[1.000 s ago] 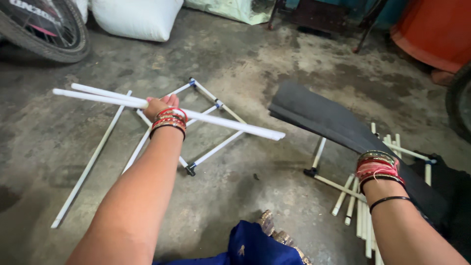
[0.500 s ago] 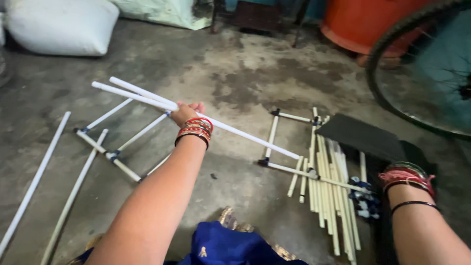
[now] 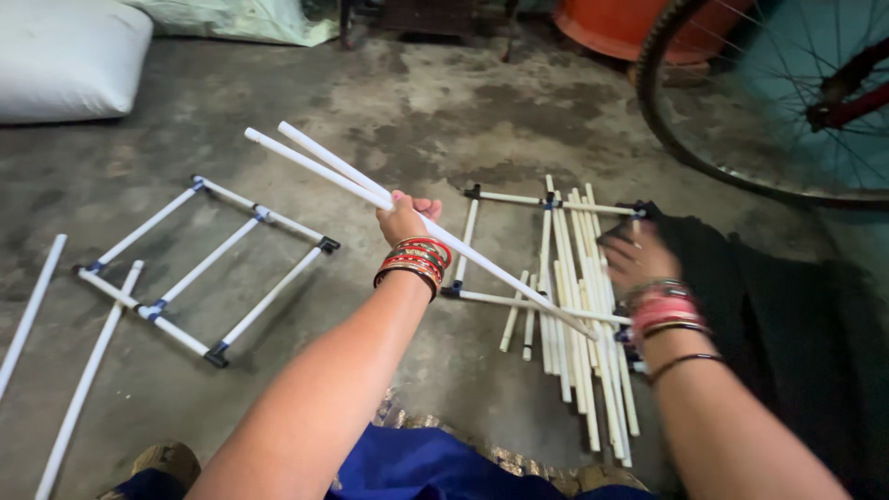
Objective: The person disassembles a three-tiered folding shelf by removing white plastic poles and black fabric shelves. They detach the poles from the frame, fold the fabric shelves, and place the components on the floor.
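**Rods lifted, right hand now at the pile**

Head view: our left hand [image 3: 400, 220] is clenched around two white rods [image 3: 370, 190], held slanted above the floor. Compared with a second ago, our right hand [image 3: 637, 255] has come down onto the rod pile [image 3: 582, 315]; it is blurred, so we cannot tell its grip. The frame [image 3: 208, 268] lies apart at left.

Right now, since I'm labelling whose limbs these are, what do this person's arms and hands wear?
Both forearms are bare, with no sleeves. The left hand has a stack of red and gold bangles at the wrist. The right hand has pink-red bangles and one thin dark band.
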